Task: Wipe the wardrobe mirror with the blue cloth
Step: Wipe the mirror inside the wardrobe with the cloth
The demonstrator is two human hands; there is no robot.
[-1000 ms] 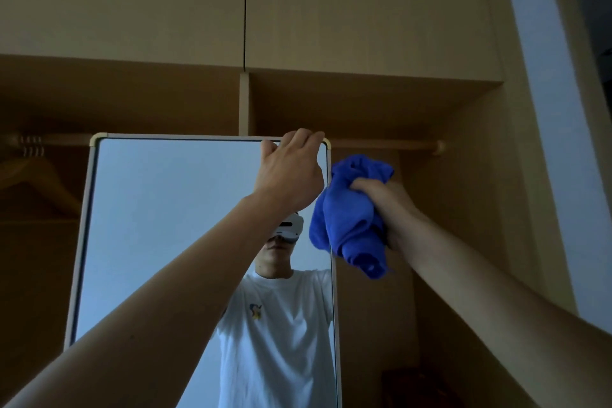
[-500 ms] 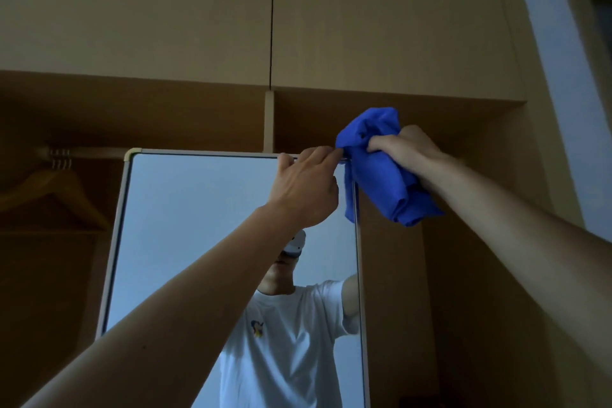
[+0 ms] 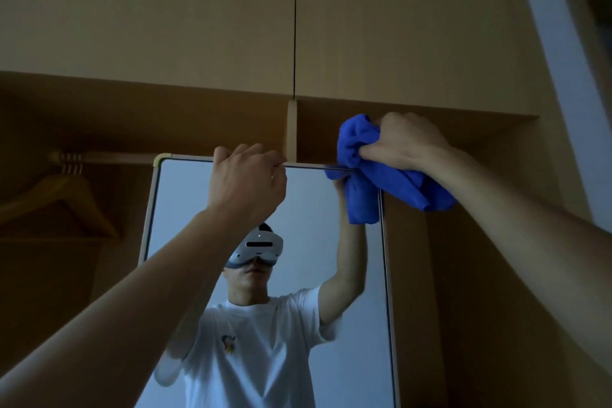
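Fingers point(image 3: 228, 153) of my left hand point(image 3: 246, 182) curl over the top edge of the mirror point(image 3: 308, 215), left of its middle, gripping the frame. My right hand point(image 3: 402, 142) clutches the bunched blue cloth point(image 3: 397, 183), fingers closed tight around it. The cloth sits against the mirror's top right corner, with a fold hanging past the right edge. The glass reflects me in a white T-shirt, both arms raised. Behind the mirror, in the open wardrobe point(image 3: 414, 129), a wooden hanger point(image 3: 63, 199) hangs on the rail point(image 3: 109, 157) to the left. Two closed cupboard doors point(image 3: 165, 10) sit above.
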